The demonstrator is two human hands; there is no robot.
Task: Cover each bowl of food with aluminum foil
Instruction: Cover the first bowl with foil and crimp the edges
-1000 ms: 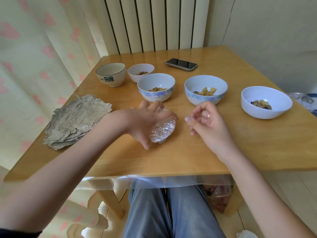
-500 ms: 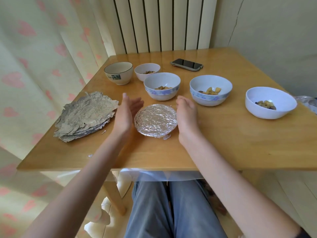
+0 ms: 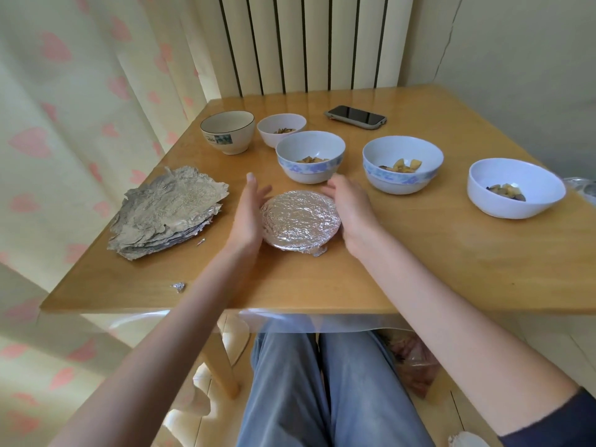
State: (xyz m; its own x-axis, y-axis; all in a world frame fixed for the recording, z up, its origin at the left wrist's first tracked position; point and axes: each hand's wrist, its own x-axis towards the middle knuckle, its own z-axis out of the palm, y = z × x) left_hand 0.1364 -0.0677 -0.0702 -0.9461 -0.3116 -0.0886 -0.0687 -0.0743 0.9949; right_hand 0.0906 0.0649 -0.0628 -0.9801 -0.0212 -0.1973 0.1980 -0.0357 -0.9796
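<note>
Bare worktop [image 3: 435, 262] lies open to you at the near edge and right of the foil-covered bowl [image 3: 300, 221]; the foil stack [image 3: 167, 211] blocks the left, and a row of open bowls [image 3: 402, 164] crowds just behind

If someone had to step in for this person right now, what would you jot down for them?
Left hand open, flat against the foil-covered bowl; right hand cups its other side, fingers loosely curved.
Done: that one bowl, near the table's front edge.
Left: two blue-patterned bowls, the small white bowl, the large white bowl, all with food, uncovered. The cream bowl's contents are unclear.
Foil sheets are stacked on the left.
</note>
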